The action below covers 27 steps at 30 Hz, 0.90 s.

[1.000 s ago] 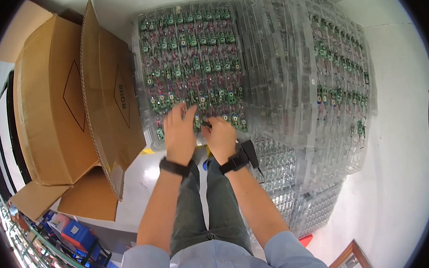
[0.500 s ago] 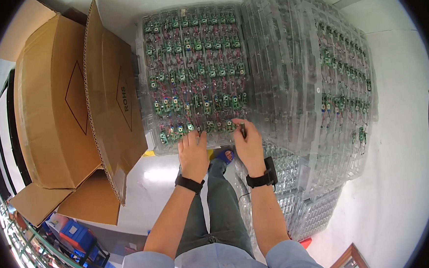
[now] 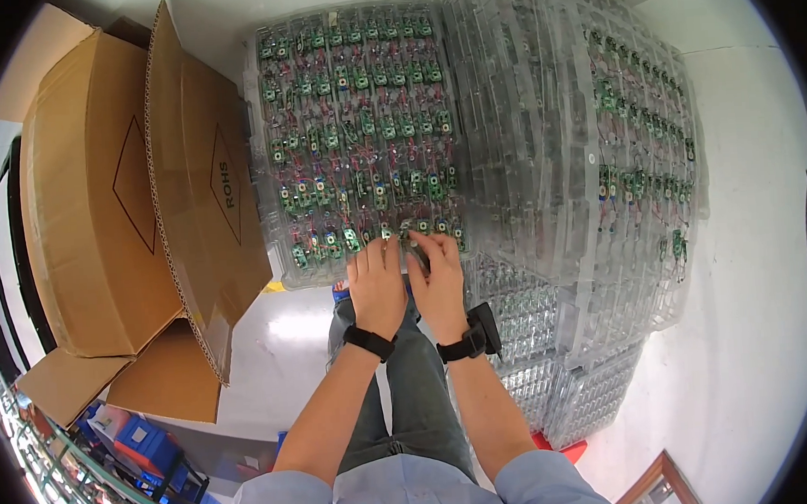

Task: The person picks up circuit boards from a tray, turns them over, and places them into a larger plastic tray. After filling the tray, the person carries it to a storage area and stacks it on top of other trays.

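A clear plastic tray (image 3: 331, 273) lies before me, with rows of small green circuit boards (image 3: 342, 77) and thin red wires in it. Over its nearest row is my left hand (image 3: 378, 286), its fingers stretched forward and the tips touching the boards there. Close beside it, my right hand (image 3: 438, 282) is bent over the same row. A short, dark, slim tool (image 3: 419, 256), like a pen, is held between its thumb and fingers. The fingertips of both hands nearly meet at a board (image 3: 406, 226), and the hands partly hide what lies under them.
Tall stacks of clear trays (image 3: 522, 143) stand close on the right, one with more boards (image 3: 636, 118) on top. Further trays (image 3: 518, 314) are stacked lower at the near right. An open brown cardboard box (image 3: 95, 197) borders the left. Blue bins (image 3: 147, 443) sit at the lower left.
My right hand has moved left with the slim tool, up close to my left hand. The left hand has shifted slightly right. The whole view has moved a little.
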{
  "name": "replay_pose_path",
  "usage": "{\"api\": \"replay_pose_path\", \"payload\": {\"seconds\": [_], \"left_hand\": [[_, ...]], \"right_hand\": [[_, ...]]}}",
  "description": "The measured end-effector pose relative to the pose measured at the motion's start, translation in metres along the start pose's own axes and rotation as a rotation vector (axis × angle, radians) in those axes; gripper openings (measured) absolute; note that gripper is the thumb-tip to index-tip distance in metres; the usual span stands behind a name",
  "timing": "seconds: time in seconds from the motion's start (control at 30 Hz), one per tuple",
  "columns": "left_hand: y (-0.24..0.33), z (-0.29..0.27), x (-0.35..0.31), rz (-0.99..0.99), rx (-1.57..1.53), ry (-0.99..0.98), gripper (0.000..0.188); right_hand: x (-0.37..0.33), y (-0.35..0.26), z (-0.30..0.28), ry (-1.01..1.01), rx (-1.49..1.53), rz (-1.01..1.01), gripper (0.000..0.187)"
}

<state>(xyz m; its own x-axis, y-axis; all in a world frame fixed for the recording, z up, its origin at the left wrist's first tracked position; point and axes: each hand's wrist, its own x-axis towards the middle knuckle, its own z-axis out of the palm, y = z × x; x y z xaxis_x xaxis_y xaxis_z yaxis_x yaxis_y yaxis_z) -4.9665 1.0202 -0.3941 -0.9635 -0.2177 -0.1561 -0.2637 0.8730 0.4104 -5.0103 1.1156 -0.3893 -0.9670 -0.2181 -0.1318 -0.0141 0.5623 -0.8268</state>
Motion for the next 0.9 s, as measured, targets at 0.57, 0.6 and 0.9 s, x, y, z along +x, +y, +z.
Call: {"api": "replay_pose_path", "payload": {"seconds": [0.57, 0.6, 0.9], "left_hand": [[-0.02, 0.005, -0.014, 0.037, 0.25, 0.003, 0.055], [-0.019, 0.004, -0.014, 0.044, 0.237, 0.001, 0.056], [-0.012, -0.004, -0.002, -0.003, 0.132, 0.027, 0.058]], "right_hand": [[-0.004, 0.005, 0.003, -0.197, -0.627, -0.044, 0.062], [-0.004, 0.004, 0.004, -0.188, -0.647, -0.052, 0.062], [-0.023, -0.023, -0.031, -0.105, -0.38, -0.009, 0.049]]}}
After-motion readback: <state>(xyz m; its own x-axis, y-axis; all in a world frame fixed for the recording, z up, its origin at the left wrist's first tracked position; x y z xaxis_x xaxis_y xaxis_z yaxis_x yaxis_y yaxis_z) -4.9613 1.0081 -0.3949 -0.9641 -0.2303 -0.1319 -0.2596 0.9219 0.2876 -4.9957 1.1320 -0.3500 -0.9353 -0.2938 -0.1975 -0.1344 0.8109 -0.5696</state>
